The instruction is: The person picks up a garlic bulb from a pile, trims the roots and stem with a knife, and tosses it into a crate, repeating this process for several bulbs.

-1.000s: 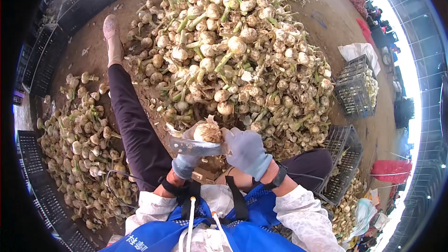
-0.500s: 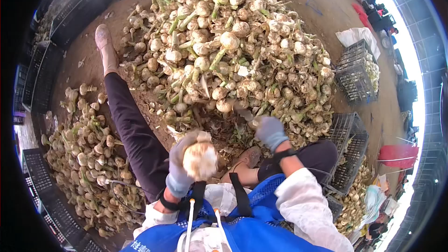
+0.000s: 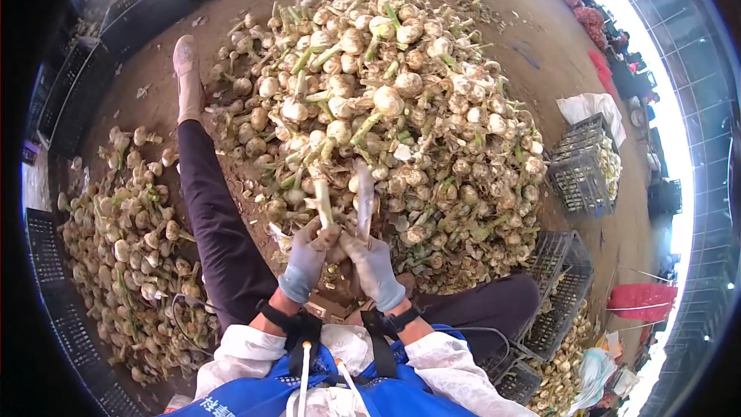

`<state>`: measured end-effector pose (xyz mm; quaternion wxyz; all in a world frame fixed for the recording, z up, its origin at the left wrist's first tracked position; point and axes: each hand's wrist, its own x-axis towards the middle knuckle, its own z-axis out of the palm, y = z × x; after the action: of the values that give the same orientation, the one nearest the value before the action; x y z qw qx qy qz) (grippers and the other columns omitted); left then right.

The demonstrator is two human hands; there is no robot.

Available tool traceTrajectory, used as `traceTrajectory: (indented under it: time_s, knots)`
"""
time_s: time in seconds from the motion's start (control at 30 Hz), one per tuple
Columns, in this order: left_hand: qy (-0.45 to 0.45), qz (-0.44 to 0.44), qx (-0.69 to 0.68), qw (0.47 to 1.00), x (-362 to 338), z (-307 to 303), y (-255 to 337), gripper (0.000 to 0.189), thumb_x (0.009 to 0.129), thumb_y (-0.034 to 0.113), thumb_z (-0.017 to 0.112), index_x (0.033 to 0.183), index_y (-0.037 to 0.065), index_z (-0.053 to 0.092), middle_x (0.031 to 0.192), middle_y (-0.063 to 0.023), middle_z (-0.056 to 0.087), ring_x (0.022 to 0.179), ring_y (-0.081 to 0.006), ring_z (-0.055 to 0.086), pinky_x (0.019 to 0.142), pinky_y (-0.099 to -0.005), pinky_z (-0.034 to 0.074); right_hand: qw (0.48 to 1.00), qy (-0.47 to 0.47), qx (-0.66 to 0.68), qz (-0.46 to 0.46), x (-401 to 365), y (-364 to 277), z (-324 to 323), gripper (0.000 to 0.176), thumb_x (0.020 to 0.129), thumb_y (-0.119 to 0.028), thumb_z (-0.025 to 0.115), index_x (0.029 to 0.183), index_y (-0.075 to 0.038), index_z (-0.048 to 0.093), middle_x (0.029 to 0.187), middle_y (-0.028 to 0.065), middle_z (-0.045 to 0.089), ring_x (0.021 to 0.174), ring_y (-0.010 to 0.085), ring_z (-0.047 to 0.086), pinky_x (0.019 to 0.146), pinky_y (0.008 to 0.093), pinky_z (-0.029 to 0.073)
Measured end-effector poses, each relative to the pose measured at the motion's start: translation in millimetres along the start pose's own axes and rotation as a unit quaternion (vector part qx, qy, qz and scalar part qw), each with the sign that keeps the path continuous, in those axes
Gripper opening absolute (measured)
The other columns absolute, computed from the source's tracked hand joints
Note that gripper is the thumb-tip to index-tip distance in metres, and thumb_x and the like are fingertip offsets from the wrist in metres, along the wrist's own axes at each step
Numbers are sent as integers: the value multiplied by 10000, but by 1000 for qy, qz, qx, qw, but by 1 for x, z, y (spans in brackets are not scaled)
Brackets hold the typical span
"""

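Garlic stalk [image 3: 323,205]: long axis upright, running from the gloves toward the garlic heap [image 3: 432,108], with the bulb end hidden. The left hand [image 3: 305,259] is closed round its base. The right hand [image 3: 376,264] touches alongside, closed on what looks like a blade [image 3: 363,194] just right of the stalk.

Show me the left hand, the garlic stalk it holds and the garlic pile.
left hand [image 3: 303,261], head view: glove's back.
garlic stalk [image 3: 323,202], head view: its mid-stem.
garlic pile [image 3: 390,99], head view: a central bulb.

Perhaps grey gloves [image 3: 305,259], blue apron [image 3: 401,395], white sleeves [image 3: 235,357]
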<state>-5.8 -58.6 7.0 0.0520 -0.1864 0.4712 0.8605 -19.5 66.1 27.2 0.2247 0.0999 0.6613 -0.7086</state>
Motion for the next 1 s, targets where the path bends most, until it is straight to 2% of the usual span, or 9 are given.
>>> traceTrajectory:
  time_s: [0.13,0.27,0.47,0.5,0.53,0.63,0.73,0.9,1.0]
  knots:
    - [-31,9,167,985,9,-4,7,217,803,124,630,988,17,592,729,-3,556,689,-102,528,609,-233,436,924,43,-357,-130,-11,-32,-41,321,791,-230,670,1031,-21,624,649,54,602,545,96,512,531,239,430]
    - [-38,358,552,752,12,14,22,229,701,104,632,927,85,598,835,-79,586,827,-278,571,656,-361,478,844,21,-481,-237,-7,-62,-48,279,754,-197,652,1009,-84,639,724,152,628,656,299,624,599,326,487]
    - [131,508,532,665,16,-7,80,237,717,92,619,947,44,588,906,-123,587,892,-271,586,740,-330,509,776,48,-629,-3,40,-17,-124,308,786,-296,583,1018,-98,627,832,176,638,749,359,616,668,398,499]
    - [199,370,275,865,12,-23,84,189,787,102,586,965,38,597,921,-95,598,850,-224,600,728,-298,504,765,69,-639,39,47,-19,-124,319,794,-305,575,1037,-103,616,836,183,632,748,362,616,671,402,504]
    - [228,497,571,613,1,-38,126,215,765,-14,607,962,71,620,965,-78,605,885,-215,599,736,-332,509,803,104,-587,-24,51,-41,-107,352,797,-310,583,1073,-93,603,840,187,635,743,358,623,669,396,510]
    - [498,346,374,702,-41,-123,189,340,891,236,520,1174,49,545,1096,-131,560,1048,-238,534,822,-310,488,845,207,-432,-238,95,-93,-65,447,797,-304,609,1160,-50,552,850,171,646,725,329,644,649,377,526]
    - [703,-34,585,403,-92,-172,210,469,927,218,432,1363,87,319,1409,-135,269,1301,-271,295,1034,-408,352,757,189,-545,-306,164,-117,-45,638,764,-297,656,1282,-38,389,1129,211,534,794,357,627,654,425,518]
    - [267,292,399,827,-66,-154,147,351,891,120,499,1232,35,497,1222,-80,520,1089,-147,496,911,-262,405,693,162,-670,-211,203,-121,-26,575,765,-302,660,1214,-24,434,1025,199,571,758,340,628,651,414,522]
    - [111,164,58,978,-14,-50,109,315,833,106,568,1127,-6,552,1039,-65,586,875,-133,554,765,-230,444,805,135,-544,-197,142,-133,-21,526,770,-281,660,1182,-23,462,975,179,587,734,299,636,638,377,530]
